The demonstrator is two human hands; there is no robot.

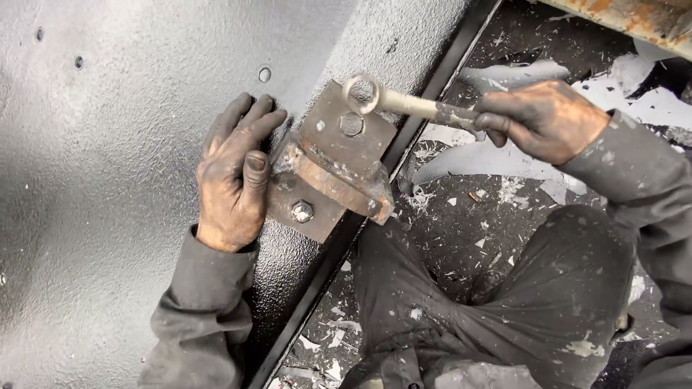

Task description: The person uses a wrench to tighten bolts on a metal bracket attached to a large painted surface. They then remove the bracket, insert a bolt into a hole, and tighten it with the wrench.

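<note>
A large panel (108, 180) coated in glossy, textured black paint fills the left of the scene; to the right lies a dirty floor (490, 180) strewn with pale shavings, with a rusty beam (634, 18) at the far right corner. Your dark-trousered knee (504, 302) is near. On the panel's edge sits a rusty steel bracket (331, 166) with two bolts, the far bolt (351, 124) and the near bolt (302, 211). Your left hand (234, 180) lies flat beside the bracket, fingers extended, steadying it. Your right hand (540, 119) is closed around a ring spanner (411, 104), its ring just above the far bolt. This looks like bolt work; seating the ring squarely on the head comes next. No labels or packages show.
</note>
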